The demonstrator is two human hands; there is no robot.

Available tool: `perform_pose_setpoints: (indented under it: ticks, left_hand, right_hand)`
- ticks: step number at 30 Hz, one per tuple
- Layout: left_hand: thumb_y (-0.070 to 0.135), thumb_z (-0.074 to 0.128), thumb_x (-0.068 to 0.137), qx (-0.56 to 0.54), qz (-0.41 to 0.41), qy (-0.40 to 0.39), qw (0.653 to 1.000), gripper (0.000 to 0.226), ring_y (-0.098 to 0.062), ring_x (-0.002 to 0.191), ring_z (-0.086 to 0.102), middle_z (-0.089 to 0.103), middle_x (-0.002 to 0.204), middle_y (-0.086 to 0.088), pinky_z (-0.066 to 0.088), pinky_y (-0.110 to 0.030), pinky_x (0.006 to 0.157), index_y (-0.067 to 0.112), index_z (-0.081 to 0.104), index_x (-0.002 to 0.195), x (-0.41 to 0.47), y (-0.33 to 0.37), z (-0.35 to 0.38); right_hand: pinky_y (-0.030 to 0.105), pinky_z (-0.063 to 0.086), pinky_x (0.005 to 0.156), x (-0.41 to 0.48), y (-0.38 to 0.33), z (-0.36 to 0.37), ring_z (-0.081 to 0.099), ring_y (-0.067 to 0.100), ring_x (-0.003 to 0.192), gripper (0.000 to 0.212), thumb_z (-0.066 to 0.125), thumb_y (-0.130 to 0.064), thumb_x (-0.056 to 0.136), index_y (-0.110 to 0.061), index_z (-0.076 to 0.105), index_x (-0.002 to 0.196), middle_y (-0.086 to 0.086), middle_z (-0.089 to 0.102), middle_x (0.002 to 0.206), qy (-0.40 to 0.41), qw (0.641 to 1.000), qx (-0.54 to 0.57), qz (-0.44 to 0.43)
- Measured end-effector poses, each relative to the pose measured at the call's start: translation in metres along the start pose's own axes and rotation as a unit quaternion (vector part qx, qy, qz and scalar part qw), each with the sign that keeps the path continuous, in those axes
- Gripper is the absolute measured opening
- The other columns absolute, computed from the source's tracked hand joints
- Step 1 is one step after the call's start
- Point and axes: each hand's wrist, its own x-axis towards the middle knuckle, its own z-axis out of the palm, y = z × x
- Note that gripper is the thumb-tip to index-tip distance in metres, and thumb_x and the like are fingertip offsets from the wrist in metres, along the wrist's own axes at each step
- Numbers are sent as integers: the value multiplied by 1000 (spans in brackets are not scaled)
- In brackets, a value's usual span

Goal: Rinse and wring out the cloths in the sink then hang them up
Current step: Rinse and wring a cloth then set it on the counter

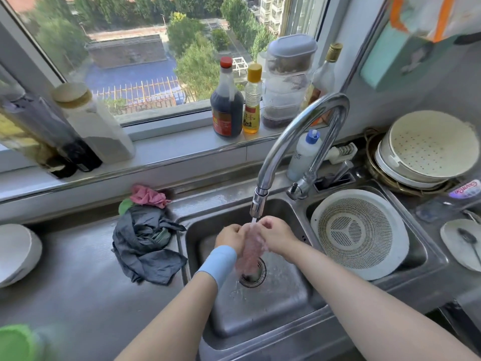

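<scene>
- Only 1 view on my end, the head cam. Both hands are over the left basin of the sink, right under the faucet, and water is coming out.
- The left hand, with a blue wristband, has its fingers curled round the top of a pink cloth.
- The right hand grips the same cloth from the other side. The 2 hands are nearly touching.
- The cloth hangs down between them, straight above the drain, with the stream hitting it. It's too blurry to make out any folds.
- On the counter just left of the sink there's a dark grey cloth in a crumpled heap, with a second pink cloth bunched behind it by the sill.
- A white strainer basket sits in the right basin.
</scene>
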Motion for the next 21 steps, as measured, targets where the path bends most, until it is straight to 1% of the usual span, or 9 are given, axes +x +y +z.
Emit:
perform_pose_setpoints:
  ticks: [3,5,7,11,13,15,17,19,21]
  left_hand:
    - [36,42,100,-207,-132,-64,967,43,-37,104,67,69,113,-18,57,-47,89,4,63,120,-2,-4,10]
    - [28,48,100,-374,-153,-75,912,38,-36,92,70,71,102,-20,60,-47,81,-2,61,119,0,-3,10]
    - [10,58,96,-510,-151,-64,844,28,-28,71,72,73,84,-18,60,-35,61,-8,55,117,0,-1,5]
    - [-7,59,91,-625,-165,-97,757,42,-24,65,73,73,88,-20,57,-32,49,13,39,122,4,3,2]
    - [-4,50,97,-620,-181,-142,750,21,-23,61,70,70,83,-18,58,-32,49,8,48,114,2,7,6]
    - [-1,41,100,-616,-195,-180,742,16,-23,64,69,69,76,-15,59,-34,57,2,56,103,-1,9,8]
    - [-1,38,96,-637,-204,-204,714,18,-27,77,62,61,83,-16,56,-45,78,-2,56,97,0,5,9]
    - [5,40,95,-617,-202,-223,727,17,-31,79,62,60,86,-19,54,-46,80,-3,55,92,-7,4,6]
    - [8,48,98,-567,-183,-219,773,16,-31,78,67,66,96,-24,58,-40,72,-5,58,98,-8,-1,8]
  right_hand:
    - [14,42,49,-7,-6,17,54,1,54,25,61,-14,95,-22,72,74,-10,64,62,-37,994,99,-11]
    - [17,44,54,-12,-6,23,58,7,61,16,62,-15,96,-15,72,83,-2,67,71,-63,984,164,5]
    - [19,44,59,-16,-2,25,60,11,70,13,61,-19,98,-15,71,90,2,69,81,-78,977,194,32]
    - [24,20,48,-16,11,22,34,7,46,24,58,-28,99,-7,63,108,3,52,66,-36,955,273,113]
    - [27,29,54,-16,15,21,38,12,51,29,54,-32,100,-7,64,110,6,54,70,-28,940,308,147]
    - [38,51,81,-15,15,20,55,24,73,34,45,-33,104,-6,66,112,14,61,91,-36,904,376,200]
    - [56,40,107,-13,12,20,58,36,106,36,38,-24,106,-3,61,124,21,62,115,-58,881,409,232]
    - [56,40,107,-7,6,20,56,41,115,34,37,-2,101,-8,50,133,27,57,121,-38,888,401,223]
    - [49,51,87,-1,1,22,62,36,98,41,37,15,93,-21,43,112,21,55,98,33,898,386,209]
